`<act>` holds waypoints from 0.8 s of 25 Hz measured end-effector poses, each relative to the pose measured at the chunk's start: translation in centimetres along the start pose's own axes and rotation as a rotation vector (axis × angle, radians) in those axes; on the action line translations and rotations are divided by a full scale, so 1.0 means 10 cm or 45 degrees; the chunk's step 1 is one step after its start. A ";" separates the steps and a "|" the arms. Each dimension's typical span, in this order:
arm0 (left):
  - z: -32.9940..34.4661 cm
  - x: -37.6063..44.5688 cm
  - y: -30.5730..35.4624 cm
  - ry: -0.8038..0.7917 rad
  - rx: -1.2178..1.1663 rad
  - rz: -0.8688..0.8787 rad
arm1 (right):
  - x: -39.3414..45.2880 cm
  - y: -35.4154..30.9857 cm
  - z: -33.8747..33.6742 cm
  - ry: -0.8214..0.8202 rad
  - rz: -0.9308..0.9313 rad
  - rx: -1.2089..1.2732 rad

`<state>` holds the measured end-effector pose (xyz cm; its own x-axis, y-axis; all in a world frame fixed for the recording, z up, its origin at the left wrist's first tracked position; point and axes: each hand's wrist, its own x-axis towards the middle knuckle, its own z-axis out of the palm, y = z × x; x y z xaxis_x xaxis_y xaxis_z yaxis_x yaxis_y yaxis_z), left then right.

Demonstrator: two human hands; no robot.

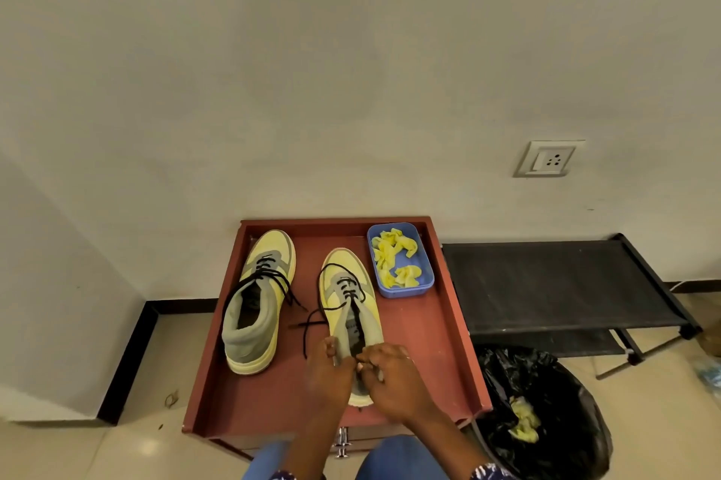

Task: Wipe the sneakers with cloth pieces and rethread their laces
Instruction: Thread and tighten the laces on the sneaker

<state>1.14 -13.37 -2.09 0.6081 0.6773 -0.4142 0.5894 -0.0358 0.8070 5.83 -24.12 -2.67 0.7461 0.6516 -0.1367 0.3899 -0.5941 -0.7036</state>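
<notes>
Hands: left hand [329, 372] and right hand [394, 378] pinch the soft collar of the right sneaker [351, 308], near-centre on the red tray [437, 343]. Sneaker appears light and pliable; grip the firmer heel. Loose black lace [312, 327] is limp; take it near its tip.

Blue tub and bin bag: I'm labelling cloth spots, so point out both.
blue tub [426, 286]: head view, on its right rim.
bin bag [565, 393]: head view, on its black plastic upper side.

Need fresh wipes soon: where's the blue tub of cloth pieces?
Head view: the blue tub sits in the red tray's far right corner, just right of the sneaker being laced.
</notes>
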 end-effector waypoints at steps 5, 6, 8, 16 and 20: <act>-0.07 -0.08 -0.08 -0.102 -0.034 -0.083 | 0.04 -0.07 -0.02 0.061 0.062 0.046; -0.09 -0.07 -0.09 -0.132 -0.006 -0.094 | 0.10 -0.11 -0.02 0.087 0.104 0.070; -0.13 -0.07 -0.05 -0.131 0.112 -0.053 | 0.23 -0.19 -0.03 0.197 0.153 0.131; -0.29 0.27 0.12 -0.207 0.812 0.405 | 0.63 -0.22 -0.08 -0.190 0.277 -0.055; -0.30 0.39 0.17 -0.299 0.891 0.337 | 0.59 -0.25 -0.07 -0.008 0.475 0.405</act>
<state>2.87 -8.56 -1.06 0.8258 0.4111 -0.3862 0.5597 -0.6823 0.4704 9.62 -19.15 -1.25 0.7997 0.4254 -0.4236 -0.0885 -0.6145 -0.7840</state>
